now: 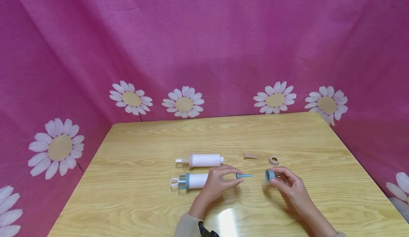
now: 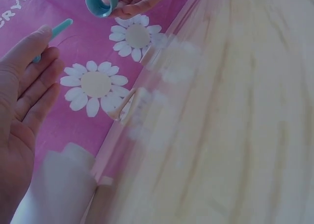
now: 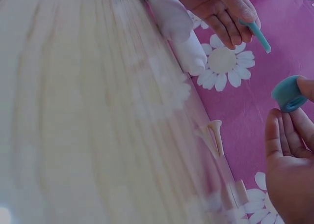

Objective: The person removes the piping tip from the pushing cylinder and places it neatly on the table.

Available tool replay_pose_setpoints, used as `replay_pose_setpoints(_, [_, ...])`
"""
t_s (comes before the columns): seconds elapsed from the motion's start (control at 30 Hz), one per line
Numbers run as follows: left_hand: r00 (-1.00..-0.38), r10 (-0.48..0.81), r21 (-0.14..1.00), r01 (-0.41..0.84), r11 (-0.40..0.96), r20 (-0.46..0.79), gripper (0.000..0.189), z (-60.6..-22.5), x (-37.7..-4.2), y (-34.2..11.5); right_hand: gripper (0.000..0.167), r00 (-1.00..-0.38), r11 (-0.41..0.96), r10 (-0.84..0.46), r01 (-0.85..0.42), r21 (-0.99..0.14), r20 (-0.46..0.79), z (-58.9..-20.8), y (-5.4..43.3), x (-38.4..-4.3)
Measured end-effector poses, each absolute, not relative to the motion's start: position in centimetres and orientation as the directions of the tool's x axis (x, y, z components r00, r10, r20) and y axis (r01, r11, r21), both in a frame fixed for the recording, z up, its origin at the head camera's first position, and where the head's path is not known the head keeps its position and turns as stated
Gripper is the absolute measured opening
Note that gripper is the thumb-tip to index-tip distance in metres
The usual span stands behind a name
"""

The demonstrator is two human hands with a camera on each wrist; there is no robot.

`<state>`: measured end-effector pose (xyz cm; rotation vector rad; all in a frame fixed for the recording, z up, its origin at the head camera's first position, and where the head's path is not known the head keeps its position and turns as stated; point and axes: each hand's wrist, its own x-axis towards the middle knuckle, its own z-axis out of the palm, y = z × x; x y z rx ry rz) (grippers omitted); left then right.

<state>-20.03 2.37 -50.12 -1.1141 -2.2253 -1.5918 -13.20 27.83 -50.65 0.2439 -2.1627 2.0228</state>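
Between the fingertips of my left hand (image 1: 218,183) is a slim blue-green nozzle (image 1: 244,175), its wide end pinched and its thin tip toward the right. My right hand (image 1: 296,191) pinches a blue-green ring-shaped cap (image 1: 270,175) by its side, the opening turned leftward. The two pieces are apart, both held above the table. Under the left hand lies a white syringe-like tube (image 1: 198,181) with a blue-green collar and a white ring handle; the hand hides its right end. The cap (image 2: 100,3) shows as hollow in the left wrist view.
Behind the blue-green tube lies a similar white tube (image 1: 207,160) with a beige collar. A beige nozzle (image 1: 250,156) and a beige ring cap (image 1: 273,160) lie to its right on the wooden table (image 1: 143,212). A pink flowered cloth (image 1: 211,52) hangs around the table.
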Motion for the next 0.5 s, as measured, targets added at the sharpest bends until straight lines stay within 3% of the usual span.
replay_pose_setpoints(0.5, [-0.71, 0.465, 0.754, 0.645, 0.127, 0.529, 0.018, -50.6, -20.0, 3.1, 0.028, -0.97, 0.044, -0.004, -0.244, -0.969, 0.244, -50.9, 29.7, -12.9])
